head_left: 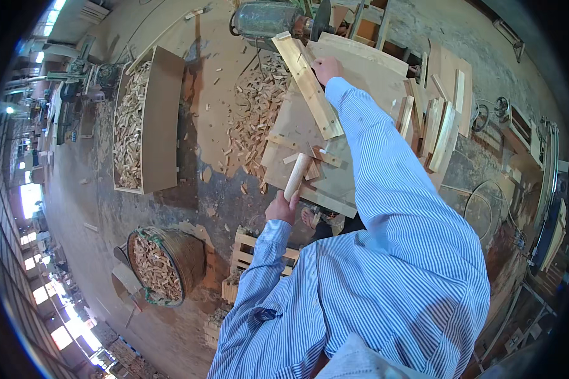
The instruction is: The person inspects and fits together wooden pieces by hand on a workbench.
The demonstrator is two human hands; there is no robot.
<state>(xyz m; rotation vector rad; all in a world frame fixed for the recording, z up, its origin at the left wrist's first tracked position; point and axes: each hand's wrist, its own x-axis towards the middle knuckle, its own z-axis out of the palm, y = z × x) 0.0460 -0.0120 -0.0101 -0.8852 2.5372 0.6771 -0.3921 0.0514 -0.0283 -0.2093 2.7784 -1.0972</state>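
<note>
My left hand (281, 208) is wrapped round a thick, pale stick of wood (297, 177), which points up and away at the near edge of the work table (360, 142). Farther off, my right arm reaches across the tabletop. The fingers of my right hand (327, 69) are curled in at the right side of a long wooden plank (306, 85); what they grip, if anything, is hidden. That plank lies slanted over the table's far left part. Below its near end, a wooden strip (303, 150) and small offcuts lie close to the stick.
Wood offcuts (256, 104) litter the floor left of the table. A long box (161, 120) and a round basket (196, 259), both full of offcuts, stand farther left. A green motor (269, 19) with a disc sits beyond the table. Wood pieces (446, 136) lie at the right.
</note>
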